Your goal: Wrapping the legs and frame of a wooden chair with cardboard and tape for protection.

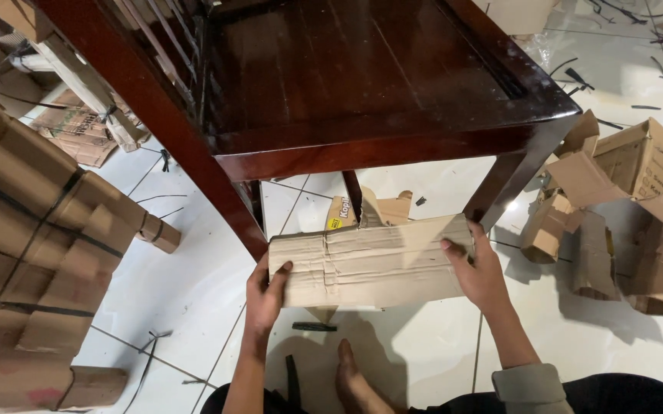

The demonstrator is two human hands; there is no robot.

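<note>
Folded cardboard sheet (370, 261) held just above the floor (193, 291) below the dark wooden chair (362, 84), long axis left-right, left hand (265, 295) and right hand (479, 270) each pinching one short end, equally near.

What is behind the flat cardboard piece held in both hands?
Behind the cardboard piece, a smaller folded carton scrap pokes up beside a dark wooden leg on white floor tiles. The scrap's lower part is covered.
</note>
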